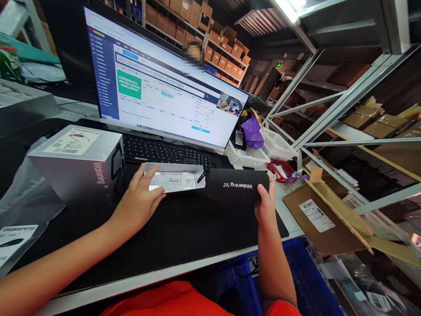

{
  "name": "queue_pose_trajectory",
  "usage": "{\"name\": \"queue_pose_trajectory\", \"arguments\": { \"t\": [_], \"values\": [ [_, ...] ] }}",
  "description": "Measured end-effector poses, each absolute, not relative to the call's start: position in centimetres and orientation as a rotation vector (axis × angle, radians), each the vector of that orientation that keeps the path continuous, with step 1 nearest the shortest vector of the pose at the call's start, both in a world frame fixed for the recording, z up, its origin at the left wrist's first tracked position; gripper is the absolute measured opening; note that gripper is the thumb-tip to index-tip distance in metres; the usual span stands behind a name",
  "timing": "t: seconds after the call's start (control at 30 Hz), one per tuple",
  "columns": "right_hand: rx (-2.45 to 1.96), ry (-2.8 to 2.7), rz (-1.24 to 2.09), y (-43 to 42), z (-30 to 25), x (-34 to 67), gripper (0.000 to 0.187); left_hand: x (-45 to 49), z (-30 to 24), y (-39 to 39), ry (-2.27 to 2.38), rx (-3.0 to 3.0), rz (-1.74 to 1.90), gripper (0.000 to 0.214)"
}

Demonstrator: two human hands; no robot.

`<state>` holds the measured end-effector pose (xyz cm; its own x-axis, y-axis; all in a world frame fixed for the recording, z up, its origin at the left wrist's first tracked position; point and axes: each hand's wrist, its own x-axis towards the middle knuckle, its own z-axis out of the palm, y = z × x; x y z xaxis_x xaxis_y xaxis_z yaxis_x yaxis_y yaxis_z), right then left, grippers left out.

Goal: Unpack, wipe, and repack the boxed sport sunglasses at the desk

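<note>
My left hand [141, 195] grips the left end of a shallow white open box [179, 177], fingers over its rim, thumb at its near edge. A printed label shows inside the box. In my right hand [265, 204] is a black case [238, 182] with "Wakening" printed upside down on it; I cannot tell whether it is soft or rigid. A short black cord [202, 176] lies between the case and the box's right end. Left of my left hand stands a larger grey "Wakening" box [79, 162] with a picture label on top.
Behind the hands are a black keyboard [158, 150] and a lit monitor [164, 96]. White baskets [248, 157] with a purple packet [253, 131] stand at the right. An open carton [324, 213] and blue bins [305, 272] sit right of the desk. Clear plastic bags [29, 188] lie left.
</note>
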<state>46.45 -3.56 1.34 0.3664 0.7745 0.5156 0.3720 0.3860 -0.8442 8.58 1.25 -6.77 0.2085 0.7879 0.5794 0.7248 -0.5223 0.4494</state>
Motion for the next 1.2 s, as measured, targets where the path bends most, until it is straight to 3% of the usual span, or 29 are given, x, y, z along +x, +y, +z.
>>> {"name": "queue_pose_trajectory", "arguments": {
  "t": [0.1, 0.37, 0.57, 0.77, 0.93, 1.0, 1.07, 1.2],
  "values": [
    [-1.186, -1.187, 0.500, -2.7, 2.2, 44.2, 0.068, 9.3, -6.3, -4.1, 1.449, 2.496, 1.320, 0.029],
    [-1.427, -1.734, 0.354, -3.7, 2.2, 36.7, 0.072, 10.5, -9.0, -10.2, 1.656, 2.401, 1.298, 0.012],
    [-1.652, -1.963, -0.104, -3.6, -0.1, 33.5, 0.044, 9.7, -9.5, -9.9, 1.713, 2.390, 1.405, 0.037],
    [-1.731, -2.157, -0.207, -3.6, -2.6, 34.1, 0.042, 9.4, -8.0, -9.8, 1.563, 2.718, 1.321, 0.024],
    [-1.757, -2.133, -0.464, -6.4, 0.7, 34.7, 0.025, 9.0, -7.8, -8.9, 1.488, 2.763, 1.306, 0.023],
    [-1.620, -2.224, -0.337, -6.4, 2.8, 34.8, 0.028, 8.9, -8.1, -8.6, 1.438, 2.767, 1.285, 0.024],
    [-1.326, -2.496, -0.041, -5.0, 4.3, 34.8, 0.045, 8.8, -8.4, -8.6, 1.407, 2.761, 1.294, 0.026],
    [-0.958, -2.872, 0.415, -0.7, 3.8, 33.8, 0.060, 8.6, -7.5, -9.3, 1.435, 2.734, 1.397, 0.032]
  ]
}}
